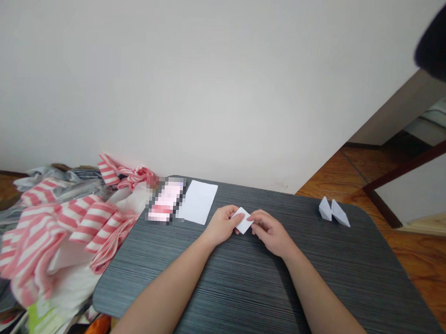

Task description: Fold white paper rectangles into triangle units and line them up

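Head view: both hands (247, 229) pinch white paper (243, 221), clear of the table's (261, 298) edges.

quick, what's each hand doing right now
Left hand: closed on the small folded white paper, thumb on top.
Right hand: fingertips at the paper's right corner; whether they grip it can't be told.

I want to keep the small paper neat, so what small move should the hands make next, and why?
Perhaps the right hand should gently press the right corner of the small white paper: its fingertips are there, while the left hand pinches the other side.
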Demonstrator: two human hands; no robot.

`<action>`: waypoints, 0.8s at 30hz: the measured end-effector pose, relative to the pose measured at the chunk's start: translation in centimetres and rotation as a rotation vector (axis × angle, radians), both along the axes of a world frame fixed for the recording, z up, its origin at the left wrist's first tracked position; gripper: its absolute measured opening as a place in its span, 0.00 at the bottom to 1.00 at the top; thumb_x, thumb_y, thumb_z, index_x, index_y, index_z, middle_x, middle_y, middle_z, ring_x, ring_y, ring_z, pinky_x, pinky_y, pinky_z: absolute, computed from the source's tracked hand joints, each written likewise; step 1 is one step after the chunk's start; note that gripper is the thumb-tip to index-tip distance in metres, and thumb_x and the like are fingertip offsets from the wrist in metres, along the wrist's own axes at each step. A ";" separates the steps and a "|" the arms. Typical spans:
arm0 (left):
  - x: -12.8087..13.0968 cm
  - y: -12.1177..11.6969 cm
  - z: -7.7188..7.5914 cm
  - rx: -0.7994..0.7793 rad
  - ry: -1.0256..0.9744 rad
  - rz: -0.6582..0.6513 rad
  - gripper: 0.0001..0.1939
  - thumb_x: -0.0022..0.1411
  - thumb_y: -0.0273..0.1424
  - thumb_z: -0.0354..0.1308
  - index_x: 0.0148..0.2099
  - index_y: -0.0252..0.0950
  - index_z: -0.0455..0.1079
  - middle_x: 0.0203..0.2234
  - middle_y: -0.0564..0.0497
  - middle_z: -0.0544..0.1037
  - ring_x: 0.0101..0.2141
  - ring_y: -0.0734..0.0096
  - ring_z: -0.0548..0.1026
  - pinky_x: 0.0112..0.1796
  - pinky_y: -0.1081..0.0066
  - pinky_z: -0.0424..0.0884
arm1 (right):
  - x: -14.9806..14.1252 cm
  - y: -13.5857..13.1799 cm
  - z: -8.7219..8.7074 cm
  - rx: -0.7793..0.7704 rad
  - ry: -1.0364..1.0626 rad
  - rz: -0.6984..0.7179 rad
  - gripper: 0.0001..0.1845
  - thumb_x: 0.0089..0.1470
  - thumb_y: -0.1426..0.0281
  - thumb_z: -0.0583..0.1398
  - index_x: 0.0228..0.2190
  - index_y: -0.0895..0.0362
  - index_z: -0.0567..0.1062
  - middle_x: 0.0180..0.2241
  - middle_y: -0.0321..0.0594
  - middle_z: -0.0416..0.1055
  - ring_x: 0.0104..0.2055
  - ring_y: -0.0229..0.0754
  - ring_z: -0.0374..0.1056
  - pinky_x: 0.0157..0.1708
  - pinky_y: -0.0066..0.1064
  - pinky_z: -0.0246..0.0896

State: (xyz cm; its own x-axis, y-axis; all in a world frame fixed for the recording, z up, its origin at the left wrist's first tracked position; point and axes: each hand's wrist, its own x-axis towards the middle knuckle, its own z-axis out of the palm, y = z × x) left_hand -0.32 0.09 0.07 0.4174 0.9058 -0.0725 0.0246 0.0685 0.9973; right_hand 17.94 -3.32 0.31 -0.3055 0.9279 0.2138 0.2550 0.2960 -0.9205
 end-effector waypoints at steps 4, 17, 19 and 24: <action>0.0 -0.1 0.0 0.009 0.010 -0.003 0.16 0.57 0.42 0.52 0.34 0.32 0.66 0.20 0.53 0.71 0.19 0.78 0.67 0.19 0.78 0.61 | -0.1 0.1 0.0 0.042 -0.044 -0.018 0.10 0.52 0.69 0.58 0.38 0.54 0.73 0.38 0.42 0.65 0.30 0.37 0.64 0.28 0.29 0.61; -0.2 -0.1 0.0 0.005 0.019 -0.040 0.16 0.57 0.42 0.52 0.35 0.32 0.66 0.21 0.51 0.73 0.20 0.76 0.70 0.21 0.77 0.62 | 0.3 0.3 0.5 0.116 -0.148 -0.011 0.10 0.52 0.66 0.59 0.37 0.51 0.77 0.38 0.41 0.69 0.35 0.41 0.67 0.34 0.32 0.62; -0.2 -0.1 0.0 0.008 0.018 -0.052 0.15 0.57 0.41 0.52 0.35 0.32 0.66 0.21 0.51 0.73 0.20 0.76 0.70 0.21 0.77 0.62 | 0.3 0.3 0.6 0.134 -0.156 -0.008 0.09 0.53 0.67 0.59 0.36 0.50 0.78 0.38 0.41 0.69 0.38 0.42 0.67 0.38 0.33 0.62; -0.2 -0.2 0.1 0.009 0.008 -0.083 0.15 0.58 0.41 0.52 0.35 0.32 0.67 0.22 0.50 0.74 0.21 0.75 0.71 0.22 0.76 0.65 | 0.5 0.4 0.6 0.134 -0.156 0.007 0.09 0.54 0.67 0.58 0.34 0.50 0.78 0.38 0.40 0.69 0.40 0.42 0.67 0.40 0.34 0.62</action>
State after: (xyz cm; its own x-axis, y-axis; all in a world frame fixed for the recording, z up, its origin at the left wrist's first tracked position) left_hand -0.55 -0.06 0.21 0.4903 0.8689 -0.0680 0.0377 0.0568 0.9977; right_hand 18.39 -2.88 0.91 -0.3506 0.8921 0.2850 0.3886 0.4154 -0.8225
